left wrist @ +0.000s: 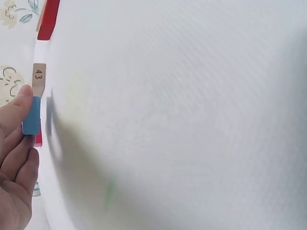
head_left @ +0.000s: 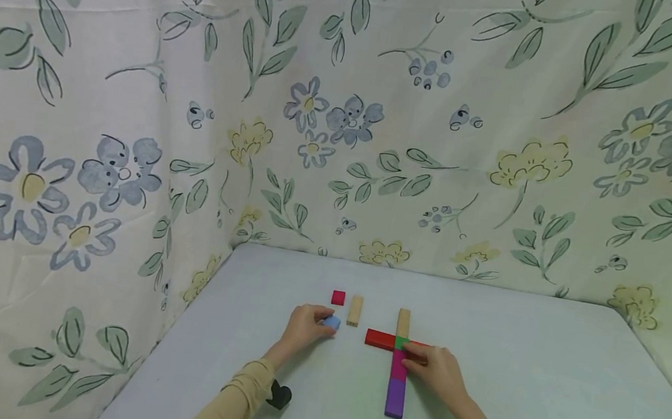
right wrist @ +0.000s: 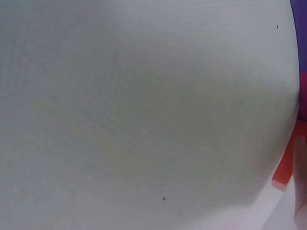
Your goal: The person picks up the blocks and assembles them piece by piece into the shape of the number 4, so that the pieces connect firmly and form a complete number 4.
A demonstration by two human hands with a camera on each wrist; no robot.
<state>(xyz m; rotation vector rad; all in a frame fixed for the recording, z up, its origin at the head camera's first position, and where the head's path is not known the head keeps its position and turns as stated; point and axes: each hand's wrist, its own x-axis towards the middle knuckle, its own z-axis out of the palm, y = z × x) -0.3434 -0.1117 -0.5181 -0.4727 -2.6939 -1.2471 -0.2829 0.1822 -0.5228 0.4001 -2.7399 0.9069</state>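
My left hand [head_left: 304, 329] pinches a small blue block [head_left: 331, 322] between thumb and fingers. In the left wrist view the blue block [left wrist: 31, 116] hangs above its shadow on the table. My right hand [head_left: 437, 370] touches a cross-shaped row of blocks, its fingertips at the green block [head_left: 401, 343] and the magenta block [head_left: 399, 365]. A purple block [head_left: 395, 399] forms the near end, a plain wooden block [head_left: 403, 322] the far end, and a red block [head_left: 379, 339] the left arm. An orange-red block [right wrist: 286, 165] on the right is partly covered by a finger.
Beyond the left hand lie a small red cube [head_left: 338, 298] and a loose wooden block [head_left: 355, 310], marked 43 in the left wrist view. The white table [head_left: 513, 357] meets a floral cloth [head_left: 413, 198] at the back and left.
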